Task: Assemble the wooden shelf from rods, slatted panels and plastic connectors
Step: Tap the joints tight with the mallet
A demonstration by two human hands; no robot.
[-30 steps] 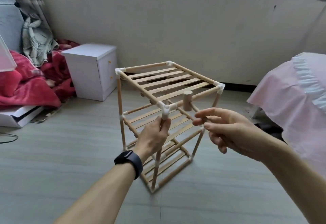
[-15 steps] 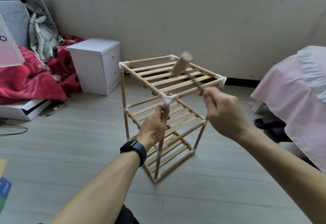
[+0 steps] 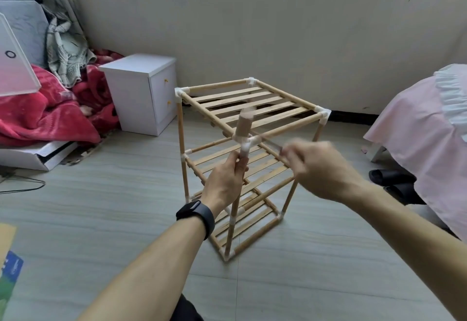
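wooden shelf (image 3: pixel 252 103): left hand (image 3: pixel 223 181) grips its post (image 3: pixel 233 217), right hand (image 3: pixel 321 169) grips mallet (image 3: pixel 243 125) at corner connector (image 3: pixel 250 142).

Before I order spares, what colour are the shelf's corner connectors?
White corner connectors, best in the head view.

The shelf (image 3: pixel 242 103) was pale tan wood, its connectors (image 3: pixel 324 113) white, the cabinet (image 3: pixel 131 98) white, the blanket (image 3: pixel 38 118) red, the bedcover (image 3: pixel 417 128) pink.

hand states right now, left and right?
Left hand: grips the shelf's near upright wooden rod under the white plastic corner connector.
Right hand: blurred, holds a small wooden mallet by its handle.
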